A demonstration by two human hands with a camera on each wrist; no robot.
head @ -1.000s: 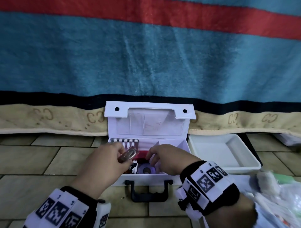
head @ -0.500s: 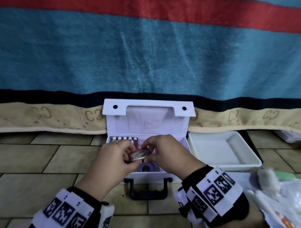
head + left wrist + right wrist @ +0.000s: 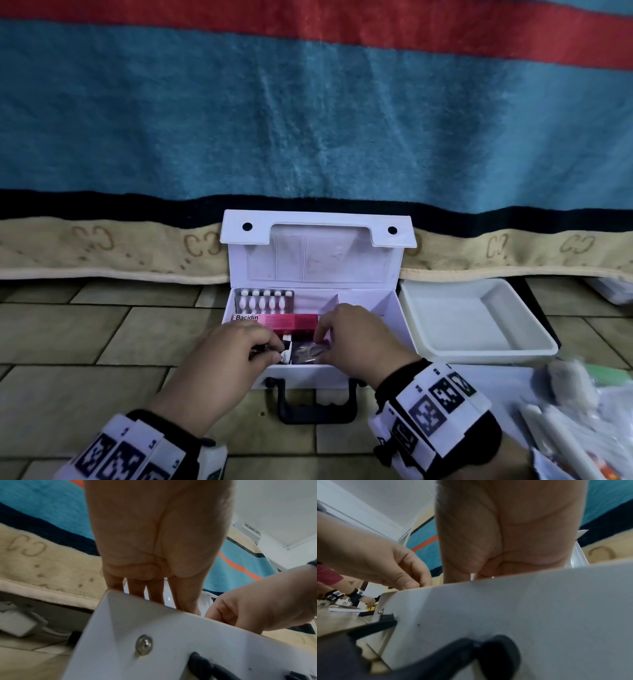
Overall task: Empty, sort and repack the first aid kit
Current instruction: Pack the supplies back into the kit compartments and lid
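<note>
The white first aid box (image 3: 394,308) stands open on the tiled floor, its lid upright against the blanket. At the back left of the box lies a blister pack of white pills (image 3: 263,301), with a red Bacidin carton (image 3: 277,322) in front of it. A silver foil strip (image 3: 308,353) lies low at the front of the box between my hands. My left hand (image 3: 274,349) curls at its left end, and my right hand (image 3: 320,339) pinches its right end. In both wrist views the box front wall (image 3: 171,642) (image 3: 522,608) hides the fingertips.
An empty white tray (image 3: 428,329) sits right of the box. A blurred pile of supplies (image 3: 582,411) lies at the lower right. The box's black handle (image 3: 315,407) points toward me. The striped blanket (image 3: 308,120) hangs behind. Another person's hands (image 3: 351,596) work far off.
The foil strip was held up in my left hand, then by both hands above the box. Now both hands have lowered it into the front of the box.
</note>
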